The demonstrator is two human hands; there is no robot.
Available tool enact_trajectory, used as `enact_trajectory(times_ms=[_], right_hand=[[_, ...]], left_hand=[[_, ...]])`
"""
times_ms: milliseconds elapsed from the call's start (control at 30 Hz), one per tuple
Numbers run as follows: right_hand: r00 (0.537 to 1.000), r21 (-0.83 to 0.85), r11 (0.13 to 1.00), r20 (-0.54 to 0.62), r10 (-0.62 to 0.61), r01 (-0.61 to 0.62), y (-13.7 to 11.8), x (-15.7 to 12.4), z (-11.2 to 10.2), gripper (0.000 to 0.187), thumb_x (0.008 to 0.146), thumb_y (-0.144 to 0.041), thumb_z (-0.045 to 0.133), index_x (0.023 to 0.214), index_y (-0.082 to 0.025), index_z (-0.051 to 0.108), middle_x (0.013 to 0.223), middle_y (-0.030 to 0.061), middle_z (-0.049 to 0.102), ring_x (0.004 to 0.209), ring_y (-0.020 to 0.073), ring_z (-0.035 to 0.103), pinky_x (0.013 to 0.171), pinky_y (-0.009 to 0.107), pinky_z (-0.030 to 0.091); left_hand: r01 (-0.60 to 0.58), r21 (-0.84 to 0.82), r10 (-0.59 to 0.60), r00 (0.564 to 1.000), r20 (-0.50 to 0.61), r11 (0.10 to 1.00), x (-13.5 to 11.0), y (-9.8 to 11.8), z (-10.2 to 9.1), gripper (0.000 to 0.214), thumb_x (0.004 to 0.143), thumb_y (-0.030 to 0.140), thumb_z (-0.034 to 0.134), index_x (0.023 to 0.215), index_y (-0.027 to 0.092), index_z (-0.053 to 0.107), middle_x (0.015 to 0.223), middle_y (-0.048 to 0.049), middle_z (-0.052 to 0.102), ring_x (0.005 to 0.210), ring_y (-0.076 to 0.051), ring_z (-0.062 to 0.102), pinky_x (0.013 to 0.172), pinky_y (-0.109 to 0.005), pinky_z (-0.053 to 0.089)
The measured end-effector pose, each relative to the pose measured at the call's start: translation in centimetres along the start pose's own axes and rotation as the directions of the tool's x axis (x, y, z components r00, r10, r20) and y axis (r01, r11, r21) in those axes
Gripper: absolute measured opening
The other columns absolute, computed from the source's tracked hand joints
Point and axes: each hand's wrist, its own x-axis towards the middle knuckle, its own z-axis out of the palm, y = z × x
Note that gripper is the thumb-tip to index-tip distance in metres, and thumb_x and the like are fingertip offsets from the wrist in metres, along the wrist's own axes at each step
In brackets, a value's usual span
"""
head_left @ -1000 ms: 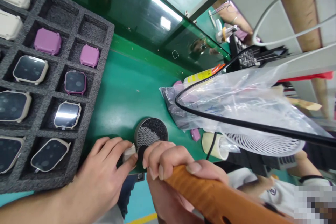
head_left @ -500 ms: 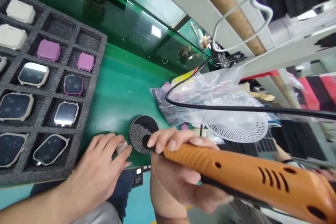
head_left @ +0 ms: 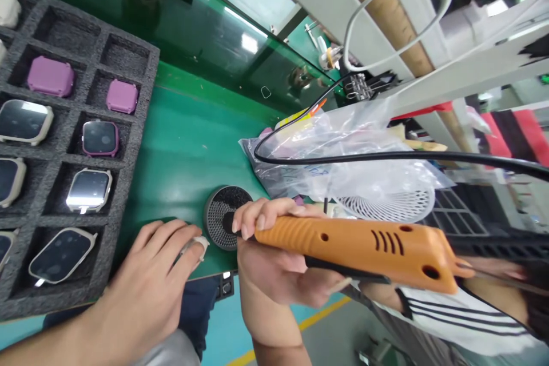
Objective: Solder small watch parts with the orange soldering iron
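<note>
My right hand (head_left: 274,251) grips an orange electric screwdriver (head_left: 360,249); its tip rests at the round black screw dish (head_left: 221,217) on the green mat. My left hand (head_left: 150,286) lies beside the dish, fingers closed on a small beige watch case (head_left: 195,244), mostly hidden under them. A thick black cable (head_left: 386,157) runs from the tool's rear across the view.
A black foam tray (head_left: 128,143) at left holds several smartwatches, beige and purple. Clear plastic bags (head_left: 343,148) and a white fan grille (head_left: 390,203) lie right of the dish. Another person in a striped sleeve (head_left: 454,314) is at right. Table edge runs near my hands.
The screwdriver swung from pointing toward me to lying sideways, its tip moving from the watch case to the screw dish. My left hand stayed on the case. The view shifted right.
</note>
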Motion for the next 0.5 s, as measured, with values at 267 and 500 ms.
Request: enact_trajectory(times_ms=[267,500], right_hand=[[1.000,-0.033,0.999,0.004,0.020,-0.019,0.3,0.0,0.0,0.048,0.090,-0.074,0.054,0.110,-0.031,0.062,0.079,-0.0043,0.054,0.054,0.0146,0.053,0.050,0.034,0.048],[0.997,-0.050,0.996,-0.022,0.072,-0.073,-2.3,-0.5,-0.1,0.050,0.088,-0.074,0.063,0.113,-0.030,0.064,0.080,-0.0041,0.057,0.058,0.0149,0.055,0.055,0.035,0.049]], left_hand=[[-0.010,0.011,0.010,0.997,-0.078,1.000,0.3,0.0,0.1,0.026,0.101,0.011,0.057,0.125,0.015,0.068,0.130,-0.0117,0.068,0.122,-0.030,0.058,0.105,-0.050,0.042],[-0.037,-0.009,0.036,0.995,-0.091,0.999,0.3,0.0,-0.1,0.043,0.094,-0.002,0.052,0.128,0.015,0.070,0.129,-0.0128,0.067,0.123,-0.030,0.055,0.105,-0.051,0.041]])
